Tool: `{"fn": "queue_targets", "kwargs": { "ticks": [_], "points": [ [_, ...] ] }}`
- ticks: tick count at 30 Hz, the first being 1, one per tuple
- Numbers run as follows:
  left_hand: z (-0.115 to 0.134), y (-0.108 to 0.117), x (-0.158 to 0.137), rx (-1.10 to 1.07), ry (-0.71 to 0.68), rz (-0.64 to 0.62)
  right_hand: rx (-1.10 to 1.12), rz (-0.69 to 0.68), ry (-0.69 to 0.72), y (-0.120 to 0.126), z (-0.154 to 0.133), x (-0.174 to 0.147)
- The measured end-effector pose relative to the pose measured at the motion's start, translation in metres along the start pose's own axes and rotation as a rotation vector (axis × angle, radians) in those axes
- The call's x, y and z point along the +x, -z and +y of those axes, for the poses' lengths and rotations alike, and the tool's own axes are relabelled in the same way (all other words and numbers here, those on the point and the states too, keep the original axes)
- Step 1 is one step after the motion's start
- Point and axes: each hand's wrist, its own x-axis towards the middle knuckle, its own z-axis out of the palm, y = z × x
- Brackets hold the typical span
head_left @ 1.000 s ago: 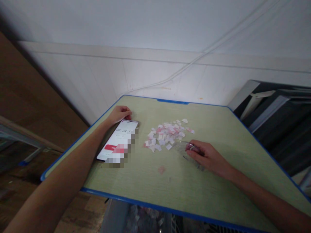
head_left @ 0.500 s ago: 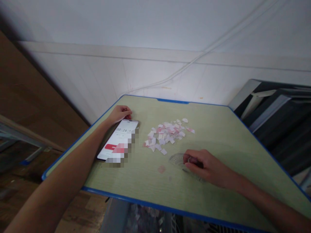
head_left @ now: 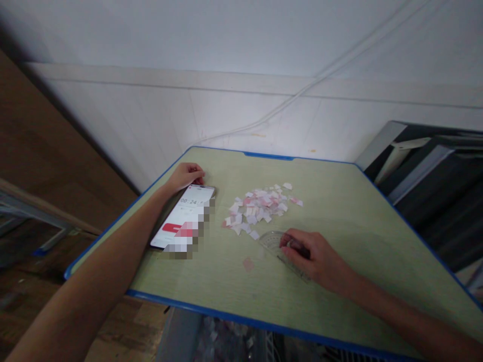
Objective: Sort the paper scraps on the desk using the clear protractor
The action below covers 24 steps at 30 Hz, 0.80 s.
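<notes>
- Risk, my judgement: the clear protractor, mid-frame right of centre, has its rim just beside the nearest scrap; a careless sweep up-left could scatter the paper scraps at centre.
- Clear plastic reads poorly against the pale green table; its edge could catch a scrap unnoticed.
- Light pieces, loosely heaped: a draught or sleeve brush might carry some off. A lone reddish scrap, lower centre, lies apart from the heap and could be overlooked.
- The phone, left of centre, timer on screen, lies against the left forearm; an elbow shift could nudge it askew.
- Right hand, right of centre: narrow grip, thumb and curled fingers closed on the protractor. Whether the plastic touches the table, cannot tell.
- Left hand, left of centre: fingers loosely curled, resting on the table just beyond the phone's top end. Anything inside the curl, cannot tell.
- Bottom centre, below the table edge: grey tub, more paper bits inside.
</notes>
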Motion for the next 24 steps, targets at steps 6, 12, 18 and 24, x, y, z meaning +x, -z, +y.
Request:
{"fn": "queue_targets", "kwargs": {
  "ticks": [6, 12, 18, 24],
  "points": [
    [0.000, -0.001, 0.000, -0.009, 0.004, 0.011, -0.034, -0.056, 0.093, -0.019, -0.017, -0.006],
    [0.000, -0.001, 0.000, -0.002, 0.002, 0.021, -0.087, -0.221, 0.161, -0.027, -0.031, -0.017],
    [-0.005, 0.001, 0.002, 0.035, -0.025, 0.033, -0.146, -0.328, 0.263, -0.024, -0.037, -0.020],
    [-0.008, 0.002, 0.004, 0.015, -0.009, 0.028, -0.143, -0.392, 0.340, -0.022, -0.037, -0.023]
  ]
}}
